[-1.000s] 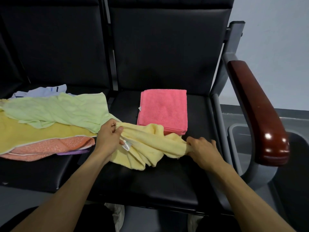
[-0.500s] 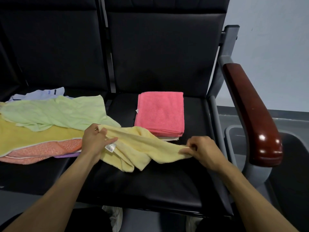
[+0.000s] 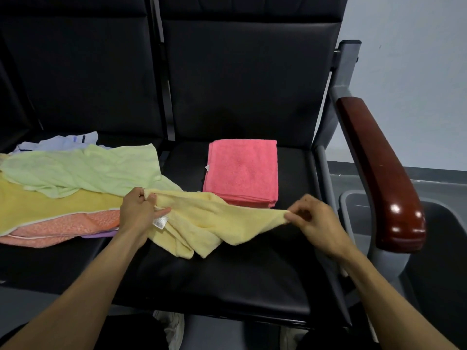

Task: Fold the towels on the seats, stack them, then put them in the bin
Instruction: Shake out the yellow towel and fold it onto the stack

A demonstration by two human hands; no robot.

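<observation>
A pale yellow towel (image 3: 209, 221) is stretched across the front of the right seat (image 3: 227, 279), crumpled in its middle. My left hand (image 3: 137, 213) grips its left end beside a white label, and my right hand (image 3: 316, 221) pinches its right corner. Behind it lies a folded pink towel (image 3: 241, 170), flat on the same seat. On the left seat a loose pile holds a light green towel (image 3: 83, 170), a mustard yellow towel (image 3: 45, 208), an orange towel (image 3: 63, 229) and a pale lilac one (image 3: 58, 142). A grey bin (image 3: 358, 210) stands to the right of the seats.
A dark red armrest (image 3: 379, 173) on a grey frame rises between the right seat and the bin. Black seat backs close off the far side. My shoes (image 3: 171, 327) show below the seat's front edge, on a grey floor.
My hands have drawn apart, my right hand lifting and pulling the yellow towel's corner rightward, so the towel is stretched out more than before. The view has shifted slightly.
</observation>
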